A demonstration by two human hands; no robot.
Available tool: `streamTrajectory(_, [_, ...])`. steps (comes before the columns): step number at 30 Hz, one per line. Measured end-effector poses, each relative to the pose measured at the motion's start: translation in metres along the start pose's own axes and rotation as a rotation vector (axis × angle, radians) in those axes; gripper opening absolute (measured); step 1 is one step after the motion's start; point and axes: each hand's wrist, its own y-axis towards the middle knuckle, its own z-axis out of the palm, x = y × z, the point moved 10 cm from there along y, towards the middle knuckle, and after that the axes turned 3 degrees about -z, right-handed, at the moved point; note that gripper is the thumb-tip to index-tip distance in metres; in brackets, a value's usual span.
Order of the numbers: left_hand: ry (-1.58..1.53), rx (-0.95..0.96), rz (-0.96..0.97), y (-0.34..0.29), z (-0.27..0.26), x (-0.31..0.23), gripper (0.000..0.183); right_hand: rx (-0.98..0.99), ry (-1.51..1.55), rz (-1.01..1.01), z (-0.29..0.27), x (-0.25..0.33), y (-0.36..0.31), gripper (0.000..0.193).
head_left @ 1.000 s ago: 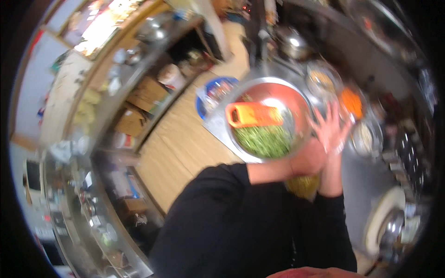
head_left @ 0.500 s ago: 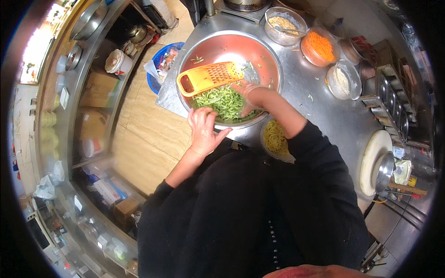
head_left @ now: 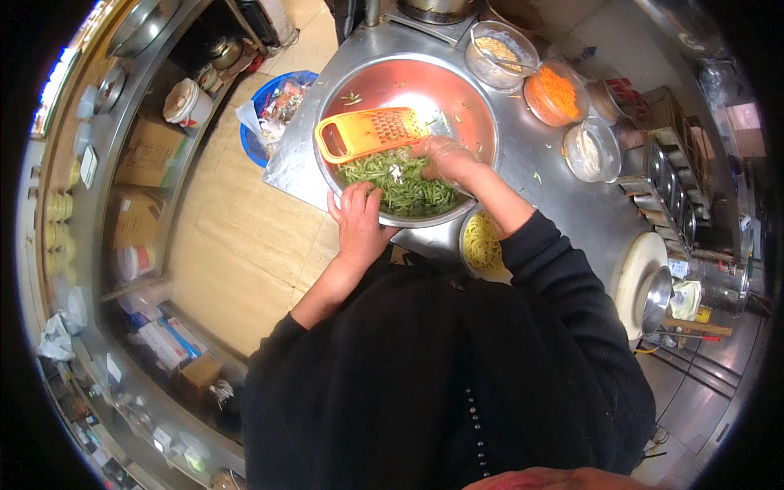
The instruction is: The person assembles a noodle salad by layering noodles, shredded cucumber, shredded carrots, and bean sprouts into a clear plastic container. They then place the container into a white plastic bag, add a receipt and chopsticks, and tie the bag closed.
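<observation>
A wide metal bowl [head_left: 488,114] holds a heap of shredded green vegetable, likely cucumber [head_left: 392,186], with a small white patch [head_left: 397,173] on top. An orange grater [head_left: 359,145] lies over the heap, its handle end near the left rim. My left hand [head_left: 358,216] grips the near left rim, fingers bent over the edge. My right hand [head_left: 449,160], in a thin clear plastic glove, is inside the bowl at the right of the shreds, close to the grater's far end. Its fingertips are blurred and partly hidden, so their grip is unclear.
Right of the bowl stand tubs of orange shreds [head_left: 557,91], chopped tan bits [head_left: 494,49] and something whitish [head_left: 590,149]. Yellow strips [head_left: 482,245] fill a container below my right forearm. A blue waste bin [head_left: 260,104] stands left; a round board [head_left: 635,282] lies far right.
My right hand has drawn its fingers in and shifted slightly right. A white patch now shows on the green shreds. My left hand's fingers have come closer together on the rim.
</observation>
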Motion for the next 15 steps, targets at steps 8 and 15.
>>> streamTrajectory(8, [0.020,0.001,-0.017,0.002,-0.012,-0.014,0.075,-0.070,0.262,0.102,-0.019,-0.010,-0.014,0.039])
streamTrajectory(15, [-0.315,0.013,0.514,-0.020,-0.029,-0.074,0.032,-0.234,0.292,-0.098,-0.060,0.003,-0.049,0.039])
